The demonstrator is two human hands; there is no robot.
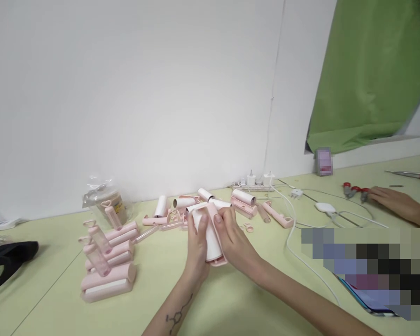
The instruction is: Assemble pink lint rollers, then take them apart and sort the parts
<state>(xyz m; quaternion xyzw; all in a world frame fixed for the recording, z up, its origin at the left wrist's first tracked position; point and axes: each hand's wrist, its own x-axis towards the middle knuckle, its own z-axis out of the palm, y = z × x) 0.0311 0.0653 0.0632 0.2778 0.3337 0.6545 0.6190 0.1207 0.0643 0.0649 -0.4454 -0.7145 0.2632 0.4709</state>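
Two bare hands hold a pink-and-white roller (213,240) over a pale green table (168,303), in front of the power strip (254,187) and to its left. The left hand (196,239) clasps one side, its thumb laid against the white roll (214,251); the right hand (235,235) grips the pink casing (212,219) with bent fingers. Both hands' fingers are closed on the piece, though some are hidden behind it. A line tattoo marks the left forearm (182,303).

Just in front of the strip lies a pink holder (243,206) bearing another white roll (244,196); to the strip's left, more loose rolls (161,206) are scattered among pink parts and clear tubes (145,234). Well to the left of the strip, three pink cylinders (108,281) lie in a row, with three small handled pieces (97,259) tilted against or above them; exact contact is hard to tell. Behind these, also left of the strip, sits a container in a clear plastic bag (108,196).

A white cable (290,233) loops out in front of the strip. Well to the strip's right, a co-worker's hand (385,198) rests by red-and-grey tools (354,191); whether its fingers grasp one cannot be told. Red-handled scissors (411,175) lie farther right of the strip.
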